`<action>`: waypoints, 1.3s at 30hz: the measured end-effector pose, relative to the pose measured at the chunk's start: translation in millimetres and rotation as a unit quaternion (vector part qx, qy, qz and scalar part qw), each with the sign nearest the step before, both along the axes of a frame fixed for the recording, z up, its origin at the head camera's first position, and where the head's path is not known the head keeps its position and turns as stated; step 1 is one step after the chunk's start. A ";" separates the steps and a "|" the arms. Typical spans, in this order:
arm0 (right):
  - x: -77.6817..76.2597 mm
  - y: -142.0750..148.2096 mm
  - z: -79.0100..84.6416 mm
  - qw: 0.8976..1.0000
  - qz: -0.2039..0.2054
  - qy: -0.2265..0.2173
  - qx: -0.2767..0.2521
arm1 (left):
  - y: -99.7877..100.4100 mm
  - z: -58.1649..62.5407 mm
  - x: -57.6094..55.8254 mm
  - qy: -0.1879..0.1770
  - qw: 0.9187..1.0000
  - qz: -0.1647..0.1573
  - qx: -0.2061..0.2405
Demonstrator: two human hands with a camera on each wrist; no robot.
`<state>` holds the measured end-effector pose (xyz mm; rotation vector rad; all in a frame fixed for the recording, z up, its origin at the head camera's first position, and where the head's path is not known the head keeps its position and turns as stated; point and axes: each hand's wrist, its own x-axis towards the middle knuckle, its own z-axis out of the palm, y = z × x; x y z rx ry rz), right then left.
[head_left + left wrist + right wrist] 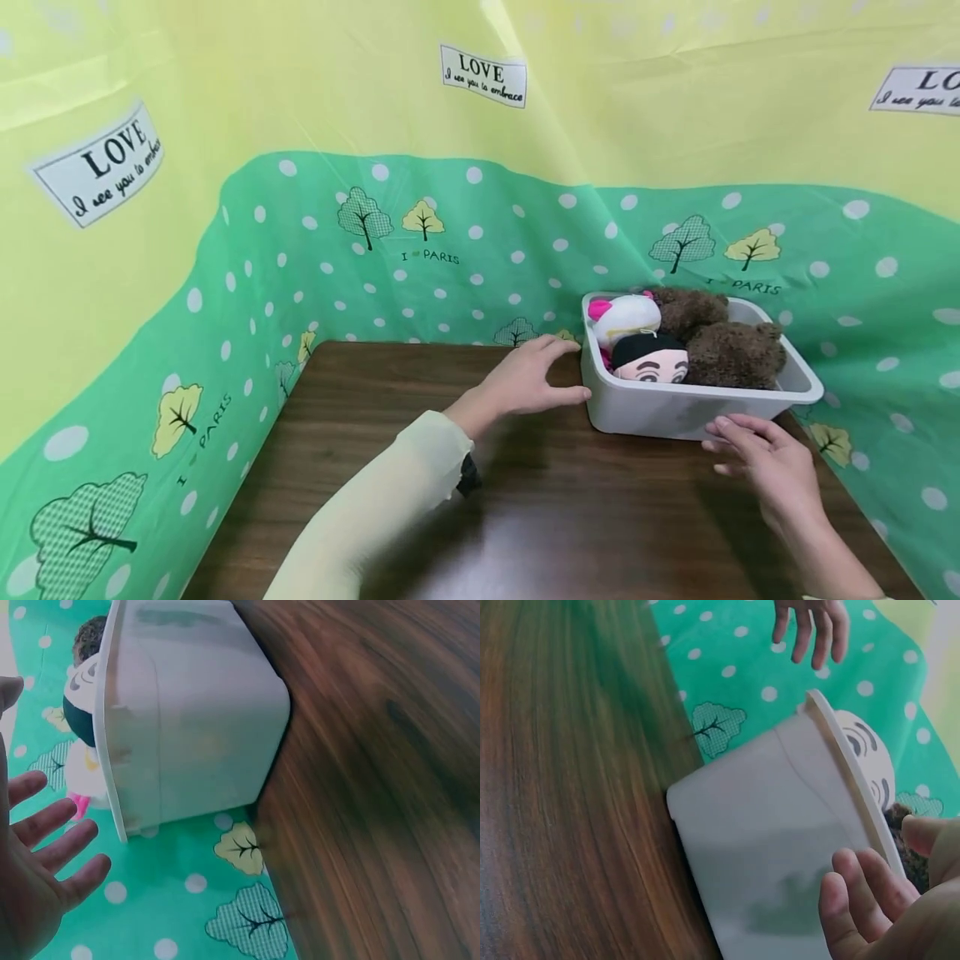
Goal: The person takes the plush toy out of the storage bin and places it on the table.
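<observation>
A white plastic bin [675,414] stands on the wooden table, filled with plush toys. Inside are a doll head with a black cap [650,358], a white toy with pink parts [628,319] and two brown fuzzy plush toys [735,354] [686,310]. My left hand [528,379] is just left of the bin, fingers spread and thumb toward its left wall; in the left wrist view its fingers [56,832] hold nothing. Close to the front wall at the right, my right hand [780,467] has loosely bent fingers [862,889] and holds nothing.
The dark wooden table [420,400] reaches back to a hanging green and yellow cloth [450,217] with dots, trees and lettering. This cloth encloses the table at the back, left and right, close behind the bin. A black band [468,477] shows at my left wrist.
</observation>
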<state>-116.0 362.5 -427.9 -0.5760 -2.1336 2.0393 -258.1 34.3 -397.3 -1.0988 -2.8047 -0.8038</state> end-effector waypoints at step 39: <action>-31.7 31.9 -2.9 0.975 -0.104 -0.021 -0.194 | 121.7 18.9 -30.5 -0.028 0.998 0.015 -0.057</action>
